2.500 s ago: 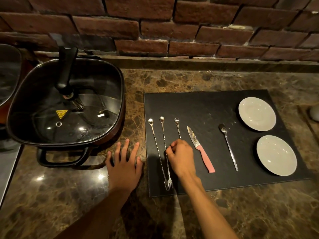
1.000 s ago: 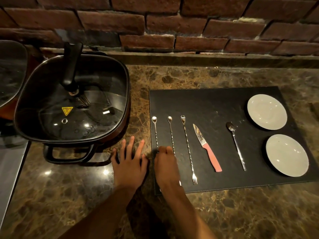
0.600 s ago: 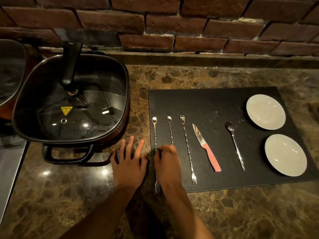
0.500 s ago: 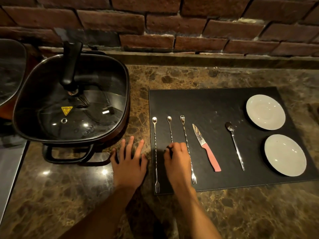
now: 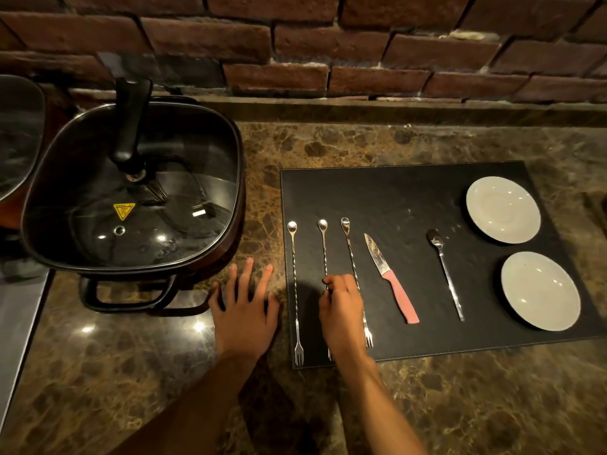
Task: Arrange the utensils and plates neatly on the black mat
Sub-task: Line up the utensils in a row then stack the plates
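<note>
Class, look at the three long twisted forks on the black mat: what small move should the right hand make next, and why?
Probably nudge the middle fork slightly away from the person. The right hand pinches its stem, and its tines reach the black mat's near edge, lower than the right fork's tines. The left hand lies flat on the countertop.

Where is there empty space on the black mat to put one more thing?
The far part of the black mat, behind the utensil tips and left of the far plate, is bare. A narrower strip lies between the knife and the short spoon. The left edge is crowded with three long forks.
</note>
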Available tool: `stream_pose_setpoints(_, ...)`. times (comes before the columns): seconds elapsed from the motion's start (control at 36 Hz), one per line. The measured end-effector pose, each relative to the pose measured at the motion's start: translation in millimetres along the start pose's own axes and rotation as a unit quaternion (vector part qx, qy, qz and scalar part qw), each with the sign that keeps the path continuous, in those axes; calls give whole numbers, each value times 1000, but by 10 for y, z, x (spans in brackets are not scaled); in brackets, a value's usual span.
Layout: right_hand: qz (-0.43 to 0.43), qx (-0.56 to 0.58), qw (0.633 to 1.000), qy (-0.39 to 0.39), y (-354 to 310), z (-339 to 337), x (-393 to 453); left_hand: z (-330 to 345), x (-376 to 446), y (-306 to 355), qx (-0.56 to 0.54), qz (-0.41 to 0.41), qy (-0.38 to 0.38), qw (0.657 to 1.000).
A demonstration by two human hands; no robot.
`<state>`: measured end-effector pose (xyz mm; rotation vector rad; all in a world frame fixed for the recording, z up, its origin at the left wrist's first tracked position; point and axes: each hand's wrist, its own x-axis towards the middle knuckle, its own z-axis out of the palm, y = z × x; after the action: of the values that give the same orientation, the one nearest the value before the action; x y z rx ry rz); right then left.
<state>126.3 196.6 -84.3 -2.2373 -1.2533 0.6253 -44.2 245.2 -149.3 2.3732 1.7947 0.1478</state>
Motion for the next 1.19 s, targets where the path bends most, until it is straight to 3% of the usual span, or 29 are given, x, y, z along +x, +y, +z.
stream_pose_setpoints(0.33,-5,25,1000,2,0,-37,8,-4,-8,5,-1,0,-9,1000)
stream_pose_setpoints(0.56,42,26,992,113,333,-719,226,-23,-14,16,-12,1,-3,1000)
stream_pose_setpoints(0.72,119,-82,989,42,824,-1000,380,-6,-20,9,-5,0,0,1000)
stream_pose_setpoints(0.83,98,-88,991,12,832,-920,315,23,-24,0,-5,2,15,1000)
stream_pose_setpoints(1.19,119,-94,988,27,931,-1031,224,102,-7,-44,-2,3,25,1000)
